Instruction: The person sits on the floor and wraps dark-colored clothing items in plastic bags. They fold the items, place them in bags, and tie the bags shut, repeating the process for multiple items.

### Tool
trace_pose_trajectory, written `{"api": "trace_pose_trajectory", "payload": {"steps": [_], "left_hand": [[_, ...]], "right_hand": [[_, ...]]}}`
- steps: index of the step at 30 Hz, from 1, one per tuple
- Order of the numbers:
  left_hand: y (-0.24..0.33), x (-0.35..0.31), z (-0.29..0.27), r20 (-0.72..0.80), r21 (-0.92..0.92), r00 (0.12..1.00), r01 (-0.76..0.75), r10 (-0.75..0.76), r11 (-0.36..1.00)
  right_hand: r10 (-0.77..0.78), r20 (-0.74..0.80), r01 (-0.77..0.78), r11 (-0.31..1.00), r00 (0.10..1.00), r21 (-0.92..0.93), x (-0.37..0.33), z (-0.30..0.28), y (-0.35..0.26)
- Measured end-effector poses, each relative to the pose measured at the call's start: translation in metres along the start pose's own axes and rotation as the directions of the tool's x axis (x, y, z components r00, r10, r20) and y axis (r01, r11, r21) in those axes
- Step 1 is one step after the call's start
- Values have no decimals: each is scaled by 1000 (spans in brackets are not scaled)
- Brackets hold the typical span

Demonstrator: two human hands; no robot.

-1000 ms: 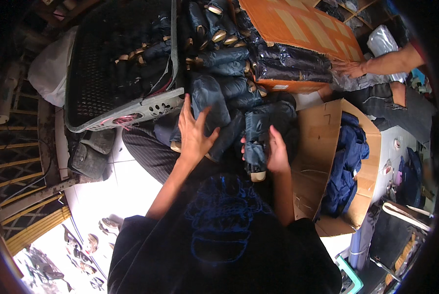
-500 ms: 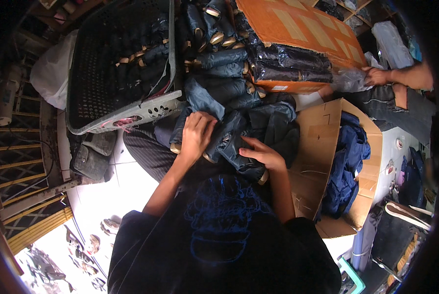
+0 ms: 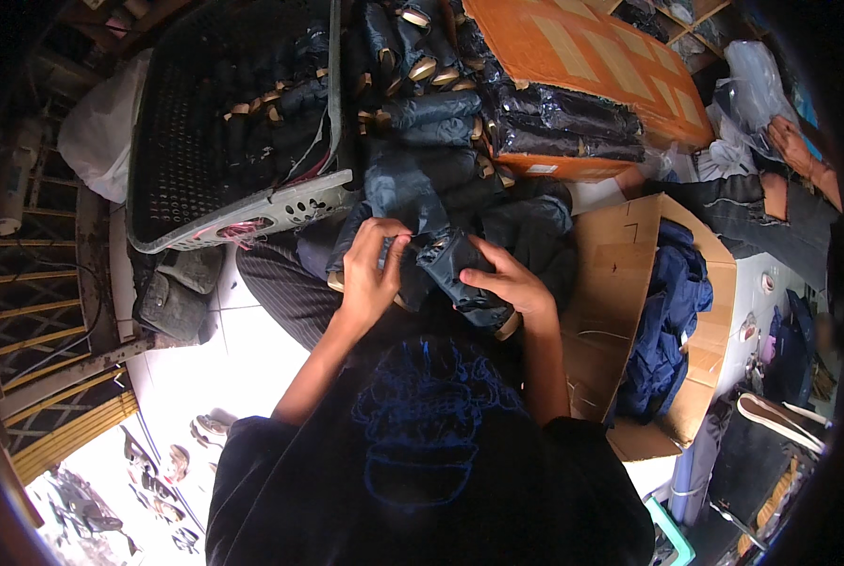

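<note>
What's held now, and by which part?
The right hand holds the dark bundle by its right side; whether the left hand pinches anything cannot be told.

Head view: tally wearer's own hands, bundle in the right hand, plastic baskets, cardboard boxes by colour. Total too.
Left hand and right hand: 2
Dark bundle in right hand: 1
Black basket: 1
Orange box: 1
Brown box: 1
Total: 6

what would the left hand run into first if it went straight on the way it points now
Probably the dark blue fabric just beyond the fingertips of the left hand; depth is unclear, so they may already touch it.
</note>
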State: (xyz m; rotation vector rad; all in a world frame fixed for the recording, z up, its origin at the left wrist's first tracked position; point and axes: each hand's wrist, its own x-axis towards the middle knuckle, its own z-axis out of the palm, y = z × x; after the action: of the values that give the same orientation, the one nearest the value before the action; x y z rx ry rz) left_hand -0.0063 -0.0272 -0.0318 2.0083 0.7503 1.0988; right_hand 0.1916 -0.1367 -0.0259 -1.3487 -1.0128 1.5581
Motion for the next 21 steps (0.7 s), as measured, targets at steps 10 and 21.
{"api": "trace_pose_trajectory", "payload": {"steps": [10,21], "left_hand": [[6,8,-8,281,109,940,-234,196,966],[6,27,-19,355,72,900,-296,253,952]], "right_hand": [[-168,-137,106,922,976,-372,2,6,-5],[-248,14,238,912,969,-334,0,6,-17]]}}
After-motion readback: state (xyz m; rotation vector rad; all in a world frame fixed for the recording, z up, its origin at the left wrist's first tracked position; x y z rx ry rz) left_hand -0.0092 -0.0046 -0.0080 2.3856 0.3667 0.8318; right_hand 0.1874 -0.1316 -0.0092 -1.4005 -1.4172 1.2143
